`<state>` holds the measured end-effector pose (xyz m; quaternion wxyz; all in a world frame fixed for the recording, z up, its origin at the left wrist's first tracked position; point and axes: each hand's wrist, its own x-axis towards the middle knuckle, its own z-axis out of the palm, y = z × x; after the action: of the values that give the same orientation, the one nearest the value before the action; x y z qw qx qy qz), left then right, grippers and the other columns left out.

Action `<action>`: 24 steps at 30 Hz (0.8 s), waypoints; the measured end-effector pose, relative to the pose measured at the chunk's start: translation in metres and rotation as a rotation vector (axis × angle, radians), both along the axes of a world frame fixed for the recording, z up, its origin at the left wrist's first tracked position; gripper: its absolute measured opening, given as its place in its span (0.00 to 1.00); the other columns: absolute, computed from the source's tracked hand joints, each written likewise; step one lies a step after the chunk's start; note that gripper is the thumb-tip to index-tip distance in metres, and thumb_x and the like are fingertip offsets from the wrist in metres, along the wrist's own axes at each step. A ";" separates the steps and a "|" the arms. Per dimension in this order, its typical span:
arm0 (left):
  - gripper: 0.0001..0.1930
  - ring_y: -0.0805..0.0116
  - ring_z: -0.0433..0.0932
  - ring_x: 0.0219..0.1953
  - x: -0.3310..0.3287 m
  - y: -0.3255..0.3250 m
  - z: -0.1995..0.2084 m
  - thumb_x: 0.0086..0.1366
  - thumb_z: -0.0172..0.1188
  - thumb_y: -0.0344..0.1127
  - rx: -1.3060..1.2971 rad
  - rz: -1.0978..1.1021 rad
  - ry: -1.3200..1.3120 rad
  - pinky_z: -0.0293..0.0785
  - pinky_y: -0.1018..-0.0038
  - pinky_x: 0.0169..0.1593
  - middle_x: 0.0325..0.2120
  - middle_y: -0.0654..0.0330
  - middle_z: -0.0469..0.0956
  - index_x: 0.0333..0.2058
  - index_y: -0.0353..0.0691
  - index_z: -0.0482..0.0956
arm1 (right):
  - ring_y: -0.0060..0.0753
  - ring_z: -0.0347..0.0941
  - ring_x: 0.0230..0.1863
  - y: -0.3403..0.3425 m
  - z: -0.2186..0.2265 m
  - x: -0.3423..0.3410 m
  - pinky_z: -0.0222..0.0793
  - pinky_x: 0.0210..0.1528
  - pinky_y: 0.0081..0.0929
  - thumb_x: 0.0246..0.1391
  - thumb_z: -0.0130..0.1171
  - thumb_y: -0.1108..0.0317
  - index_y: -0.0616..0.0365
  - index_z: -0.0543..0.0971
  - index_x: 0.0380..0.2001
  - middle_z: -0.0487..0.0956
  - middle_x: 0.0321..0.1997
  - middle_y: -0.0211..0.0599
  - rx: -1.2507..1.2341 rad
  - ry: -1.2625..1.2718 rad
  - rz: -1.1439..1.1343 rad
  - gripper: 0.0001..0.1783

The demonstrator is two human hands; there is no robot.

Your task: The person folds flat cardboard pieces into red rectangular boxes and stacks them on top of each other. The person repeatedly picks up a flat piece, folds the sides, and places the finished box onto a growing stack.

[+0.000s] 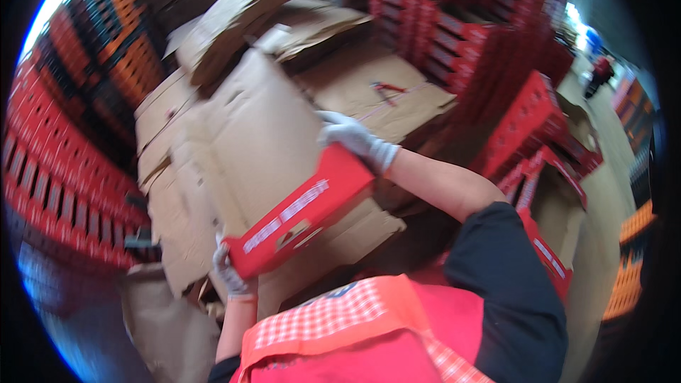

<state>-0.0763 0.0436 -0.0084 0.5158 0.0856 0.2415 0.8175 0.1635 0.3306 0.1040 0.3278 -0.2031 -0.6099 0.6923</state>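
Observation:
Both of my hands wear whitish gloves and grip a cardboard box with a red printed side (305, 209). My left hand (230, 269) is closed at the lower left end of that red side, its fingers partly behind the edge. At the upper right end, my right hand (351, 138) is wrapped over the corner. Brown cardboard (266, 110) spreads just beyond the red side; I cannot tell where the held box ends and the pile starts. A red-handled cutting tool (389, 91) rests on flat cardboard (404, 110) past my right hand.
Folded brown cardboard (234, 14) is heaped at the far side. Red stacked boxes (64, 170) and orange and dark ones (120, 35) rise at the left. More red stacks (454, 42) stand far right, with loose red boxes (543, 220) beside my right arm. A person (601, 74) is distant.

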 end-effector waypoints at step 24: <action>0.43 0.48 0.74 0.42 0.053 0.106 0.235 0.36 0.70 0.65 0.034 -0.032 2.539 0.68 0.57 0.49 0.38 0.50 0.74 0.44 0.36 0.73 | 0.58 0.76 0.45 -0.071 0.086 -0.064 0.71 0.51 0.42 0.49 0.61 0.60 0.64 0.74 0.44 0.77 0.43 0.56 1.015 -0.381 -0.475 0.22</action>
<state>-0.0238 0.1493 0.2268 -0.0689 0.8154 0.5527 0.1577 0.0996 0.2594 0.1900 0.4147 -0.2728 -0.8507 0.1729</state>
